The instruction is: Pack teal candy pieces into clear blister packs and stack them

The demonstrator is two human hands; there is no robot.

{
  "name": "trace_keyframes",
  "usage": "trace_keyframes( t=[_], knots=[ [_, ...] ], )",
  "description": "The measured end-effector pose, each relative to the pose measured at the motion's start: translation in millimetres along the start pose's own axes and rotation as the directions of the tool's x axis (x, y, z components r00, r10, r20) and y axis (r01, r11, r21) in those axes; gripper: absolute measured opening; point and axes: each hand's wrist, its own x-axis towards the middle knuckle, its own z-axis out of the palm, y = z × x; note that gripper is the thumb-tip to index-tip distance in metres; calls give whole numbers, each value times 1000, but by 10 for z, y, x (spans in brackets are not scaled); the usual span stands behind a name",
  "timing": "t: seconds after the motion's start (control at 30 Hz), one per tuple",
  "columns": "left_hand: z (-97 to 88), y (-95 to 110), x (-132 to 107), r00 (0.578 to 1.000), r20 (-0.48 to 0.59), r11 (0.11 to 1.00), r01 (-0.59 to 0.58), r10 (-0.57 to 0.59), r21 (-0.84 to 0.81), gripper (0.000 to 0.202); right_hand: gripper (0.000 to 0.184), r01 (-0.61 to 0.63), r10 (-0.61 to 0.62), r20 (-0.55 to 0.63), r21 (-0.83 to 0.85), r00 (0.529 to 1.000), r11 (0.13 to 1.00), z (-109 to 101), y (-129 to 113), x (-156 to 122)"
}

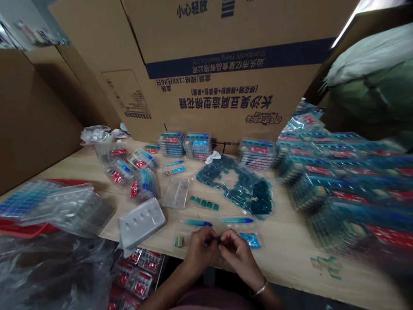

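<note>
- The person's two bare arms (pixel 171 290) come up from the bottom of the view, and a silver bangle (pixel 260 289) sits on the right wrist.
- The left hand (pixel 198 254) and the right hand (pixel 240 256) are close together above the table edge.
- The fingers of both hands are pinched in tight, and they hold a small dark thing (pixel 218 240) between them. It is too small to tell what it is.
- Just past the hands lie a blue stick (pixel 198 223) in clear plastic, a blue packet (pixel 250 240), and a row of small teal squares (pixel 203 203).
- A clear bag of teal pieces (pixel 238 185) lies on the wooden table (pixel 284 241), and tall stacks of packs (pixel 325 185) fill the right side.
- The small dark thing could slip from the fingers and fall off the table edge. A bumped stack could tip over.
</note>
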Motion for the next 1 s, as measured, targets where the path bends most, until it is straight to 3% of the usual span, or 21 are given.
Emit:
trace_keyframes(
  t=[0.07,0.13,0.17,0.23,0.27,0.3,0.37,0.5,0.7,1.0],
  knots=[
    [-60,15,87,992,107,997,-67,63,29,14,15,-13,13,-25,1,1000,1000,-58,32,-27],
    [-243,32,285,972,198,979,-153,124,134,14,17,-18,17,-67,-15,998,1000,-166,59,-81],
    [-369,31,425,980,156,957,-157,121,243,19,18,-15,11,-103,-34,995,999,-237,74,-119],
    [-629,-5,751,998,-56,830,40,-11,556,23,18,0,-20,-199,-100,980,995,-393,116,-210],
    [-743,-38,916,981,-177,724,179,-80,666,26,18,5,-42,-243,-150,969,989,-468,147,-258],
    [-837,-78,1068,961,-238,628,275,-145,728,29,16,9,-68,-273,-210,960,978,-533,183,-304],
    [-960,-161,1303,942,-219,538,326,-255,777,32,12,17,-122,-293,-336,948,942,-626,272,-375],
    [-1056,-278,1484,947,-126,553,277,-296,786,25,21,95,-242,-237,-502,941,860,-659,449,-392],
    [-1147,-343,1486,949,-150,561,287,-277,777,23,20,168,-317,-189,-547,929,820,-640,543,-343],
    [-1131,-386,1435,946,-177,578,307,-271,756,25,14,192,-364,-221,-552,905,811,-647,559,-370]
  ],
)
